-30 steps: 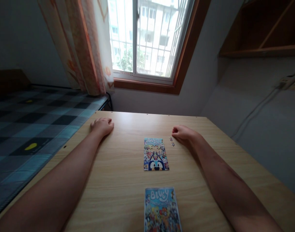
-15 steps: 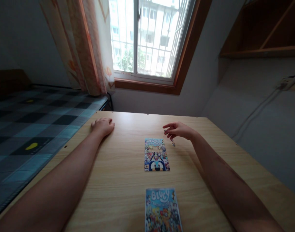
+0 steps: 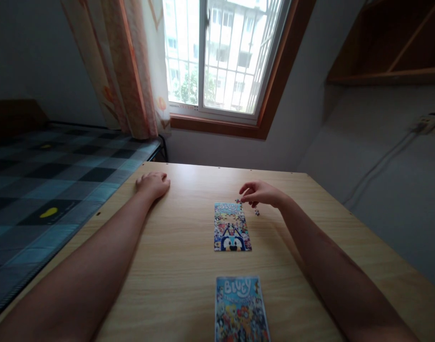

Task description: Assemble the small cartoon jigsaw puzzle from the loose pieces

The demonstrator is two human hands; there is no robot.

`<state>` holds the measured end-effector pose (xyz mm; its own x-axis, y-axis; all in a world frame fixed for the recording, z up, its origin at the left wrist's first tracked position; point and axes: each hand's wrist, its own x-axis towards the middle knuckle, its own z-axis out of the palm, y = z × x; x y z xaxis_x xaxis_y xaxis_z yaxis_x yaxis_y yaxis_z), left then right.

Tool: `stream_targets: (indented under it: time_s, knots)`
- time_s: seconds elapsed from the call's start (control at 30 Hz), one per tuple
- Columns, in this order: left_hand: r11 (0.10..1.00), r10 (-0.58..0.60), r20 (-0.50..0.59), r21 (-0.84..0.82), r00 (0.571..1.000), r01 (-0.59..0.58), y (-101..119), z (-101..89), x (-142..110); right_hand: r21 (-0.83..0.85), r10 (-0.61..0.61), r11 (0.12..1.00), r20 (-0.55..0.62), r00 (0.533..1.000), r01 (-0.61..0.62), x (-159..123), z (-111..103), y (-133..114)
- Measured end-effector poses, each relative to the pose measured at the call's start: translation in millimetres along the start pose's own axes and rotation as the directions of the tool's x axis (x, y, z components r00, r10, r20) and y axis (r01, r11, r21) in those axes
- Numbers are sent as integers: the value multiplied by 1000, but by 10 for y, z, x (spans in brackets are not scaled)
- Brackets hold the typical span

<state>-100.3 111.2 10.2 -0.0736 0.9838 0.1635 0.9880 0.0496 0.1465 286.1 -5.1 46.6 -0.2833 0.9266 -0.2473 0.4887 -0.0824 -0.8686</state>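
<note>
A jigsaw puzzle (image 3: 233, 241) with a blue cartoon dog lies flat on the table, and bare table shows through a gap in its upper half. At its top right corner my right hand (image 3: 263, 194) hovers, thumb and fingers pinched on a small puzzle piece (image 3: 238, 201). Loose puzzle pieces (image 3: 257, 212) lie under and beside that hand, partly hidden by it. My left hand (image 3: 153, 185) rests on the table to the far left of the puzzle, its fingers curled in with nothing visible in them.
Closer to me is a Bluey picture box (image 3: 241, 308) on the wooden table (image 3: 182, 266). A bed with a checked cover (image 3: 78, 185) borders the table on the left. Beyond the far edge are a curtain (image 3: 132, 71) and a barred window (image 3: 228, 61).
My right hand has shifted slightly left and lowered, bringing the puzzle piece to the puzzle's top right corner. My left hand stays in place on the table.
</note>
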Motion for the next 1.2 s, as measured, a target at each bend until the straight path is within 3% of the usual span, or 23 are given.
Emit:
stream_targets:
  time_s: [0.23,0.37,0.53,0.7,0.77,0.9,0.97,1.07,1.2]
  knots:
    - [1000,10,10,2,1000,-10,13,-21,-27,-99,-32,994,97,995,42,24,149,-22]
    - [981,186,-114,-24,976,-190,130,-36,-69,-138,-39,989,151,988,60,65,258,-30]
    - [848,501,-163,-105,850,-519,616,-177,-280,-196,-42,978,148,988,71,96,349,-25]
    - [744,664,-9,-90,748,-662,1088,-281,-638,-294,-120,945,105,987,146,135,379,41]
    - [702,711,-13,-49,703,-711,1188,-279,-760,-299,-147,938,116,982,176,152,381,67]
    - [558,825,72,49,560,-828,1286,-244,-907,-325,-175,924,109,979,201,159,377,74]
    - [508,853,101,66,513,-859,1312,-227,-939,-355,-186,912,84,979,204,150,362,59]
    - [488,865,97,63,492,-870,1333,-208,-958,-395,-196,895,68,978,207,134,318,40]
    - [493,861,108,61,496,-868,1337,-189,-978,-438,-122,884,122,985,164,128,265,50]
